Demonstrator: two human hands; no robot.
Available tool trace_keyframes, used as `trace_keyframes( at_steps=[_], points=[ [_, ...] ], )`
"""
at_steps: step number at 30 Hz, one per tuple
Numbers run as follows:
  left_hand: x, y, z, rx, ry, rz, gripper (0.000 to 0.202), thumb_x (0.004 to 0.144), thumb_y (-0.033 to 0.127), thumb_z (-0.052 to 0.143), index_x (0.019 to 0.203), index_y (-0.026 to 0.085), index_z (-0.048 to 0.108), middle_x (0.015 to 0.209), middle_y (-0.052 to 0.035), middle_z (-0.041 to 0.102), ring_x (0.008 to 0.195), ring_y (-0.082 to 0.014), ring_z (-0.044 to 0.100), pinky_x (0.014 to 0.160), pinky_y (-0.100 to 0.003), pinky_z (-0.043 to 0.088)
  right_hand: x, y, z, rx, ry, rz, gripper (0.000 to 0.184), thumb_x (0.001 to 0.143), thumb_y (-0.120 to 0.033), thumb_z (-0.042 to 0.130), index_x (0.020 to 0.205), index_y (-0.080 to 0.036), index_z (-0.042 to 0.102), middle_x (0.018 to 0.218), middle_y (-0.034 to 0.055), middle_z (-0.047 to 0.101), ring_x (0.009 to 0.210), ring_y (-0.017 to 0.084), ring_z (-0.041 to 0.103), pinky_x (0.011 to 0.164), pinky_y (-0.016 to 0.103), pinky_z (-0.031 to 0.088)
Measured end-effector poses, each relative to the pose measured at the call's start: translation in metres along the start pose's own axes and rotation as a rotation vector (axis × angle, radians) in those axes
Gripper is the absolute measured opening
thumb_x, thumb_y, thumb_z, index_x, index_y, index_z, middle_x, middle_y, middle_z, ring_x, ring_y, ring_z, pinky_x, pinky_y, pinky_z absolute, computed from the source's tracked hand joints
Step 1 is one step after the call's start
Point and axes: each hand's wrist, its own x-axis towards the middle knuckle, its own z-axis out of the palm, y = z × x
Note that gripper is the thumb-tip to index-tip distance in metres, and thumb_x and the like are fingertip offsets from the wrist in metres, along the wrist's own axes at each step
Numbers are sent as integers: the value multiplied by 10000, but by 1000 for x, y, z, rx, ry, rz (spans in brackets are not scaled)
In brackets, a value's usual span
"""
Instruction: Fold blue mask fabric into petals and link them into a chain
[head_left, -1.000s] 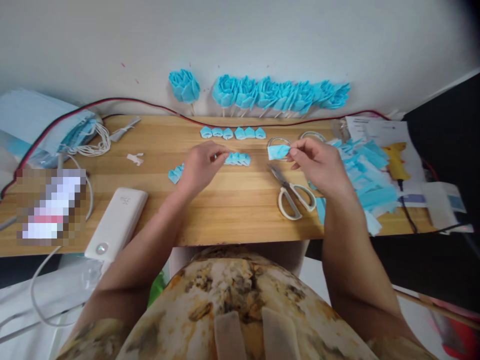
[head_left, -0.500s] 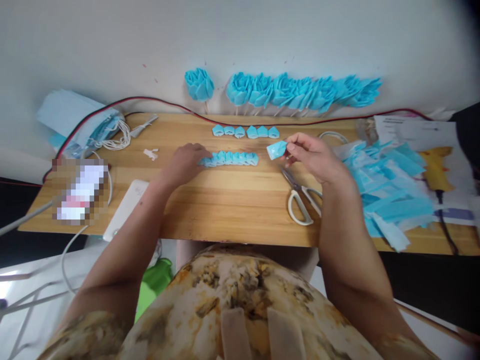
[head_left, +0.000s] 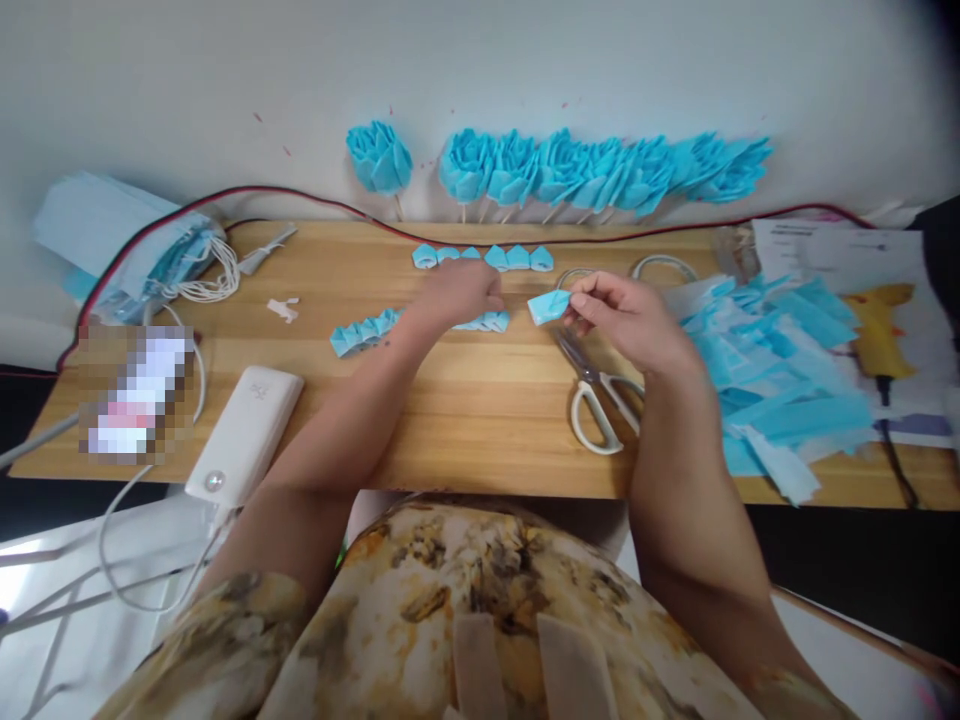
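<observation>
My right hand (head_left: 622, 315) pinches a folded blue fabric petal (head_left: 547, 306) by its edge above the table. My left hand (head_left: 459, 292) reaches across the middle with its fingers curled; its fingertips are hidden, so what they hold, if anything, does not show. Under and beside that hand runs a front row of folded blue petals (head_left: 365, 332), partly covered by my wrist. Just beyond it lies a back row of single folded petals (head_left: 517, 258). Scissors (head_left: 594, 385) with white handles lie below my right hand.
Finished blue fabric flowers (head_left: 562, 165) on sticks stand along the wall. At right are cut blue strips (head_left: 787, 380) and a yellow glue gun (head_left: 885, 330). A white power bank (head_left: 244, 435), a blurred phone (head_left: 139, 395) and a bagged stack of sheets (head_left: 120, 230) lie at left.
My left hand has moved right along the front row, uncovering its left part, which now extends further left. My right hand still holds the petal in nearly the same place. The view shifted slightly.
</observation>
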Motion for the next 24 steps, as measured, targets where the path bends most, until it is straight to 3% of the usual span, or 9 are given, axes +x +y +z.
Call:
trace_keyframes(
  at_steps=[4, 8, 12, 18, 24],
  points=[
    [0, -5, 7, -5, -47, 16, 82, 752, 172, 709, 774, 199, 782, 878, -83, 766, 860, -256, 655, 816, -368, 419, -4, -3, 0, -74, -104, 40, 218, 848, -430, 805, 756, -245, 733, 665, -10, 703, 545, 125, 581, 525, 273, 471],
    [-5, -6, -1, 16, -85, 87, 179, 765, 155, 628, 843, 184, 787, 995, -109, 786, 967, -268, 680, 857, -369, 435, -6, -8, 5, -76, -212, 96, 176, 851, -391, 802, 772, -243, 751, 639, -18, 705, 517, 108, 562, 487, 253, 420],
    [-11, -4, -13, -96, -130, 120, 213, 754, 186, 610, 887, 178, 776, 892, -72, 770, 859, -222, 669, 782, -321, 441, -6, -14, 12, -81, -313, 125, 137, 860, -274, 793, 749, -228, 728, 619, -24, 684, 543, 102, 574, 526, 250, 421],
    [-17, -2, -18, -325, -162, 172, 93, 706, 195, 675, 779, 182, 731, 758, -26, 731, 708, -170, 620, 690, -290, 420, -7, -13, 24, -122, -327, 103, 127, 884, -203, 732, 762, -224, 703, 647, -24, 688, 595, 110, 591, 582, 255, 435],
    [-18, 0, -17, -410, -192, 197, 187, 694, 171, 643, 837, 188, 763, 758, -18, 725, 722, -173, 644, 677, -278, 450, -7, -8, 31, -85, -321, 96, 97, 855, -281, 743, 783, -230, 704, 678, -9, 700, 617, 127, 615, 570, 252, 471]
  ],
)
